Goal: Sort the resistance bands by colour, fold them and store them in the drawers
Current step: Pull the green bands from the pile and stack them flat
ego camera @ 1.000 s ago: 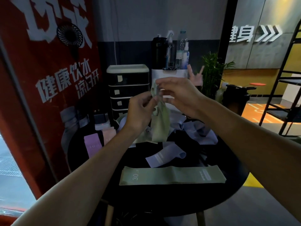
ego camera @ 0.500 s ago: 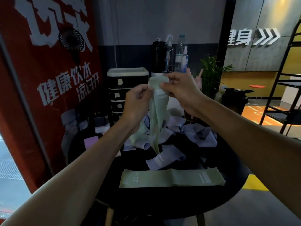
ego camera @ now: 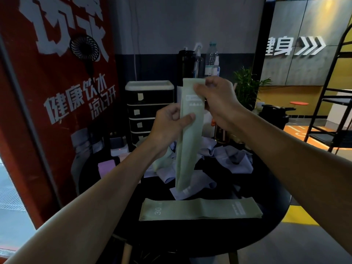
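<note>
A pale green resistance band hangs flat and vertical above the round black table. My right hand pinches its top right edge. My left hand pinches its left edge a little lower, thumb across the front. A second green band, marked 30, lies flat near the table's front. A heap of lilac bands sits behind it, and one more green band lies partly under my left forearm. A pink-purple band lies at the table's left. The black drawer unit stands at the back with its drawers closed.
Bottles and a dark flask stand behind the drawer unit, with a potted plant to the right. A red poster wall with a small fan is at the left. A black shelf frame stands far right.
The green band was bunched between my hands; it now hangs straight and flat. My hands have moved apart along its upper end, the left one lower.
</note>
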